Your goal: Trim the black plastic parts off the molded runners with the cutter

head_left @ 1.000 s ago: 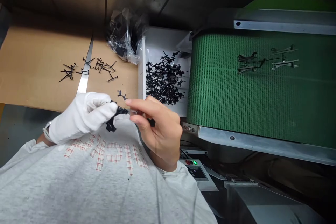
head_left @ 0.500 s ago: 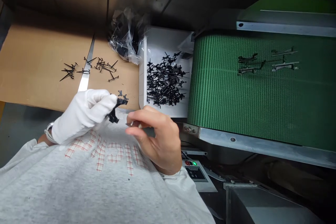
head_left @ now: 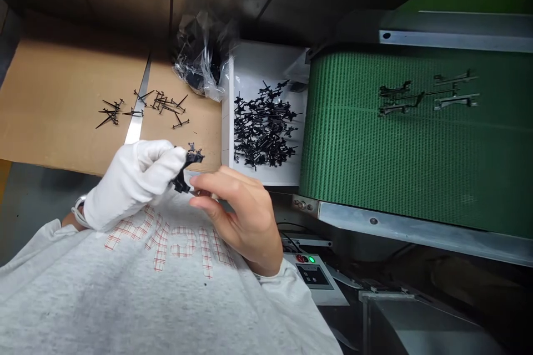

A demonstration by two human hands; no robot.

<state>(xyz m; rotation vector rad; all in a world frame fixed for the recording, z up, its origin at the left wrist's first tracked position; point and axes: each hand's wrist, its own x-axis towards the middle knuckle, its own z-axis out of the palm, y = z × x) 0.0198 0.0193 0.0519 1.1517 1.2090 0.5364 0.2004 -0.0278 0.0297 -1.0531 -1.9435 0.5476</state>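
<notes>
My left hand (head_left: 135, 183), in a white glove, pinches a small black plastic part (head_left: 182, 177) in front of my chest. From the bare fingers of my right hand (head_left: 244, 211) a small metal blade (head_left: 192, 193) sticks out, its tip at the lower end of the plastic part. Most of the blade is hidden by the thumb and forefinger. Whether the tip touches the plastic cannot be made out. Just beyond the hands, small black pieces (head_left: 192, 147) lie near the cardboard's front edge.
Thin black parts (head_left: 162, 102) lie scattered over the cardboard (head_left: 54, 116) and a metal ruler-like strip (head_left: 134, 127). A clear plastic bag (head_left: 204, 61) stands beside a white tray (head_left: 227, 127) heaped with black parts (head_left: 266, 127). Several parts (head_left: 456, 101) rest on the green conveyor belt (head_left: 353, 166).
My right hand has moved left with the blade, up to the black plastic part. My left hand holds nearly still. The parts on the belt appear slightly farther right and up.
</notes>
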